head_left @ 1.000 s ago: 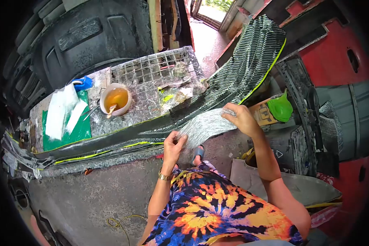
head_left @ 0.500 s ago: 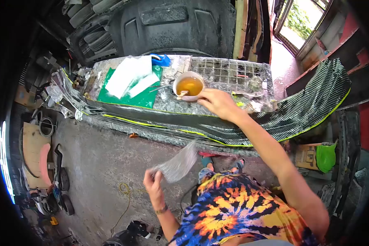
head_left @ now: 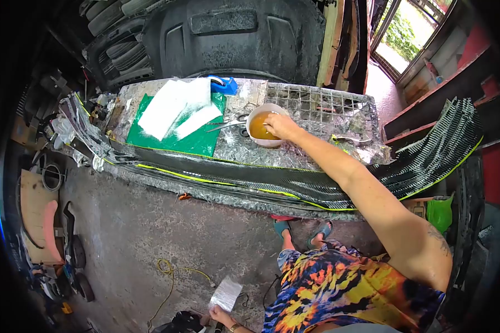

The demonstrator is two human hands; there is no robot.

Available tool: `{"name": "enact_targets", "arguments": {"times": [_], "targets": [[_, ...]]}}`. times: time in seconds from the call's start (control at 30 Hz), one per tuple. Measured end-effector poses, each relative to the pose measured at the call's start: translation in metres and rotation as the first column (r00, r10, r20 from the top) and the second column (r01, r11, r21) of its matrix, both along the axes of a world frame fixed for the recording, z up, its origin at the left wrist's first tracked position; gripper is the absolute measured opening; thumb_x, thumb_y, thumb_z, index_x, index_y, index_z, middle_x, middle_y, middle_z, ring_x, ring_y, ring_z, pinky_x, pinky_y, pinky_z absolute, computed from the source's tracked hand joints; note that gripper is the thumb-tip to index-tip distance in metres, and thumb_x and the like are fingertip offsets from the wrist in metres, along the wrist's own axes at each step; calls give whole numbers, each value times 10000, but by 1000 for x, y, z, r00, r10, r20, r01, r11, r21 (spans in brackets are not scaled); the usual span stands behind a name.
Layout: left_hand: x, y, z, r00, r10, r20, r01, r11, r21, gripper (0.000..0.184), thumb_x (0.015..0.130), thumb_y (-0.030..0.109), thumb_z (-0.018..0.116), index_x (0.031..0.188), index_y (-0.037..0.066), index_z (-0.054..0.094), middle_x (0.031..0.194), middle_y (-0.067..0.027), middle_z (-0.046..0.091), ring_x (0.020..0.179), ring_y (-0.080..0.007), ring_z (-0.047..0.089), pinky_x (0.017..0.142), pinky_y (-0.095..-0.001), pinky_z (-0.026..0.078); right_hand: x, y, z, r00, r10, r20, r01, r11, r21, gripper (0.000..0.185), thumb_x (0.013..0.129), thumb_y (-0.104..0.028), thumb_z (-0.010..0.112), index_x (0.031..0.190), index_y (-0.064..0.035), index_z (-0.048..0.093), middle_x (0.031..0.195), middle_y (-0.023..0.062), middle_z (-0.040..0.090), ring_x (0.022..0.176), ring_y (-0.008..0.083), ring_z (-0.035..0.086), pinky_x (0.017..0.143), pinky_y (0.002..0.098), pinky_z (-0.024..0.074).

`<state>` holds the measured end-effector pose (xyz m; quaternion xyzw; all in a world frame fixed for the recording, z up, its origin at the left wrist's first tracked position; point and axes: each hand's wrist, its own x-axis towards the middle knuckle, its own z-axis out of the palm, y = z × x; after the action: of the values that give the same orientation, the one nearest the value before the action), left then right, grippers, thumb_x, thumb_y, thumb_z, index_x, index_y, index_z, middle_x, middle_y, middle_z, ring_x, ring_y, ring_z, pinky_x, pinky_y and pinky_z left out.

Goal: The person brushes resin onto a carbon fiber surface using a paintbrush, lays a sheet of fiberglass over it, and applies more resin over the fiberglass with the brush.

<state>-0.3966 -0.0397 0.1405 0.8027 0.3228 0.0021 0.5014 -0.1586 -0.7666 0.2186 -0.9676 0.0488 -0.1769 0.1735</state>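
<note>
A white cup (head_left: 266, 142) of amber liquid (head_left: 258, 129) stands on the workbench. My right hand (head_left: 281, 126) reaches over its rim, fingers closed down at the liquid; what they grip is hidden. Low in the view, my left hand (head_left: 222, 316) pinches a small, shiny, translucent piece of cloth-like sheet (head_left: 226, 294), held above the floor. Just left of the cup lie scissors (head_left: 228, 123). Along the bench's front edge runs a long black woven-fibre part (head_left: 205, 166) with yellow-green edging, passing beneath my right forearm.
White sheets (head_left: 175, 105) lie on a green sheet (head_left: 200, 145), with a blue tape dispenser (head_left: 224, 85) behind them. A wire grid (head_left: 322, 102) covers the bench's back right. A yellow cord (head_left: 169, 272) lies on the floor. Behind the bench leans a large black panel (head_left: 233, 44).
My right hand has moved from the cup's rim into its opening. My left hand has dropped lower with the translucent sheet, and the view has shifted slightly.
</note>
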Motion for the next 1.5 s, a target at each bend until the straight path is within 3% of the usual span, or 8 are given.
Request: {"name": "enact_targets", "arguments": {"times": [0.07,0.4,0.47,0.6,0.8,0.93,1.27,1.5], "targets": [[-1,-3,-12,1000,-1,4,1,1000,-27,87,830,54,539,902,6,528,813,-1,491,731,-111,421,655,-283,375,-1,-6,10,964,-105,-244,142,980,140,172,816,-190,562,863,-30,605,824,157,648,782,337,636,705,430,515],[73,-44,-51,984,-179,13,179,965,-191,135,803,16,547,737,91,455,622,63,391,526,-52,351,451,-233,280,-20,-36,1,871,-481,-100,425,634,647,173,814,-170,595,800,-6,649,703,164,661,622,257,659,576,370,517],[91,-54,-61,968,-248,37,250,949,-192,158,804,8,547,730,100,442,606,54,395,503,-55,349,434,-239,284,-42,-29,23,818,-563,-112,315,276,908,162,840,-141,575,803,1,644,678,129,662,544,184,638,484,315,520],[128,-89,-56,897,-439,-51,403,861,-311,143,800,12,539,752,92,430,600,50,414,483,-55,365,412,-233,281,-118,-3,75,729,-684,-12,-34,-54,998,116,894,-136,583,868,-26,611,646,36,588,518,109,561,451,261,473],[169,-88,-109,686,-726,-49,717,686,-124,122,793,28,574,749,47,462,609,-6,464,540,-90,451,434,-259,345,-293,38,127,525,-839,142,-283,-15,959,120,917,-146,569,972,-40,586,719,17,565,539,53,497,471,195,415],[190,-105,-122,611,-754,-240,778,628,9,122,778,25,606,731,37,494,639,-18,511,564,-104,471,474,-275,384,-380,71,135,345,-926,152,53,181,982,157,930,-120,543,1047,-31,599,730,13,578,577,44,502,524,194,417],[242,-182,-25,537,-787,-304,836,544,70,133,751,-14,626,777,42,508,681,-20,535,635,-122,490,558,-290,430,-436,45,120,88,-957,277,185,289,939,175,837,-60,682,999,-35,620,723,-3,608,604,44,536,533,210,450],[308,-162,-63,493,-803,-335,853,522,4,145,736,-32,602,758,71,502,669,19,500,557,-91,428,480,-261,351,-432,19,124,34,-749,662,758,451,471,205,724,-84,775,879,-25,653,721,77,659,618,184,654,513,281,498]]}}
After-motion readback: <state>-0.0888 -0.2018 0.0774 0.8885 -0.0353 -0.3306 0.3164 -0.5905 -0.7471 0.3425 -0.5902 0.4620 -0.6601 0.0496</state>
